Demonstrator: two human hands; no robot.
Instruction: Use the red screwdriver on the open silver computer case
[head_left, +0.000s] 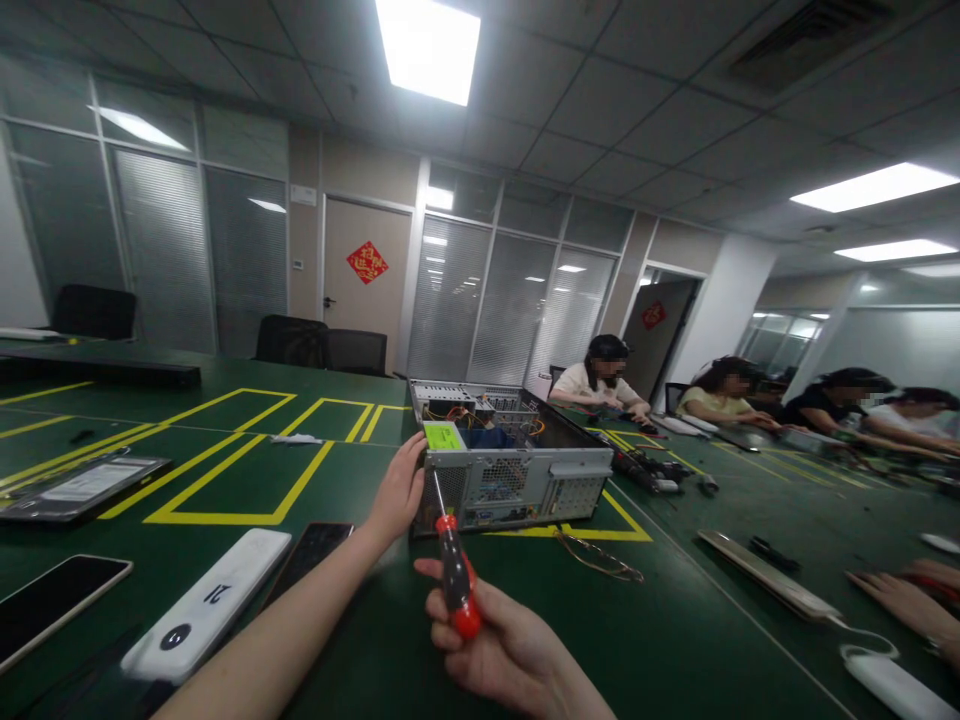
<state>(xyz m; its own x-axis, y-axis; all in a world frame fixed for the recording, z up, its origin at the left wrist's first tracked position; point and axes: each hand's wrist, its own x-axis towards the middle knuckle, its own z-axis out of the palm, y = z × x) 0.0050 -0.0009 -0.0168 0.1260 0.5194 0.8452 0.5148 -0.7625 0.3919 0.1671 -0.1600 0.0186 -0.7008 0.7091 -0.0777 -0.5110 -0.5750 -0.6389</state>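
An open grey computer case [517, 470] lies on the green table [675, 640], its rear panel facing me and wires showing inside. My left hand [397, 492] grips the case's near left corner, fingers curled over its edge. My right hand [502, 650] is closed around a screwdriver [454, 570] with a red and black handle. The shaft points up and away, its tip against the rear panel near the left edge.
A white power bank [206, 605], a dark phone [311, 555] and another phone [52, 600] lie at the near left. A flat grey panel [82, 485] rests further left. Loose wire [600, 560] lies by the case. Several people sit at the far right; another person's hand [911, 600] rests at the right edge.
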